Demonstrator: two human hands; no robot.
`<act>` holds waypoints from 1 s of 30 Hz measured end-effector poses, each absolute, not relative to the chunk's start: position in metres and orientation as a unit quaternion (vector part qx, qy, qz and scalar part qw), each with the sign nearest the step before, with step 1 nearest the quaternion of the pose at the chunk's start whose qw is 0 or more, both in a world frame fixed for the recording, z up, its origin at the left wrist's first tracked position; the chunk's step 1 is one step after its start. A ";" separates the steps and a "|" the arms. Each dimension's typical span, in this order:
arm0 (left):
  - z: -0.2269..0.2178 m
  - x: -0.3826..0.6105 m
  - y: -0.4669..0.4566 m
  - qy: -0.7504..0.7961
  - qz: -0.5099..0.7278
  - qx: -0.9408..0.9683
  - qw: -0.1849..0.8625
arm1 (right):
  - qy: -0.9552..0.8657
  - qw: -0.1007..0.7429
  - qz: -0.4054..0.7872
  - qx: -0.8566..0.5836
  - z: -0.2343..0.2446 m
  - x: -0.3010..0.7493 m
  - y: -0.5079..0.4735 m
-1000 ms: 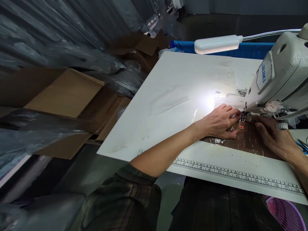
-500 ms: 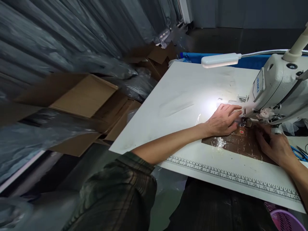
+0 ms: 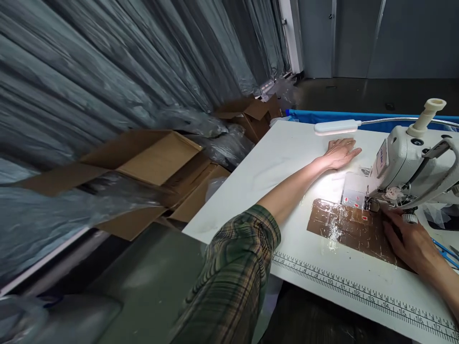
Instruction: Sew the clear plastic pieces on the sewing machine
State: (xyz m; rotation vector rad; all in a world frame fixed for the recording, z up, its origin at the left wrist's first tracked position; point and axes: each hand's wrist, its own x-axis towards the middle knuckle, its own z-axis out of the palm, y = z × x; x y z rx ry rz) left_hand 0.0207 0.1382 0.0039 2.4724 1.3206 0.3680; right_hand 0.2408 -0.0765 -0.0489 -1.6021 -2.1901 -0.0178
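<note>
My left hand [image 3: 340, 154] lies on the far part of the white table, beyond the needle area, fingers stretched out and nothing visible in them. My right hand [image 3: 410, 239] rests beside the presser foot on a glossy brown sheet [image 3: 344, 224], thumb and forefinger apart; the machine head partly hides its fingertips. A clear piece with small red marks [image 3: 353, 197] lies partly over the sheet's far edge, left of the presser foot [image 3: 372, 204]. The white sewing machine [image 3: 398, 162] stands over the sheet's right part.
A lamp [image 3: 337, 126] on a flexible neck lights the table [image 3: 251, 191]. A printed ruler [image 3: 358, 291] runs along its front edge. Blue-handled scissors [image 3: 444, 251] lie at the right. Open cardboard boxes [image 3: 161, 157] and plastic bags [image 3: 229, 143] stand left of the table.
My left hand has left the sheet by the needle and moved away across the table. The red-marked clear piece now shows. My right hand stays by the presser foot; the view has shifted.
</note>
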 end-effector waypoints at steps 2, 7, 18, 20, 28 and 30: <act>0.003 0.019 0.130 0.435 0.146 0.880 0.120 | -0.801 0.208 -0.012 -0.562 -0.049 0.240 -0.077; -0.002 0.018 0.105 0.326 0.129 0.934 0.074 | -0.819 0.231 -0.035 -0.524 -0.049 0.239 -0.076; -0.005 -0.019 0.091 0.396 0.086 0.910 0.081 | -0.801 0.241 -0.014 -0.548 -0.047 0.236 -0.075; -0.003 -0.038 0.084 0.431 0.100 0.893 0.083 | -0.801 0.237 -0.007 -0.550 -0.045 0.236 -0.076; 0.007 -0.127 0.048 0.628 0.079 0.768 0.094 | -0.805 0.228 0.002 -0.548 -0.047 0.241 -0.074; 0.000 -0.137 0.040 0.638 0.074 0.760 0.102 | -0.833 0.223 0.007 -0.506 -0.034 0.237 -0.081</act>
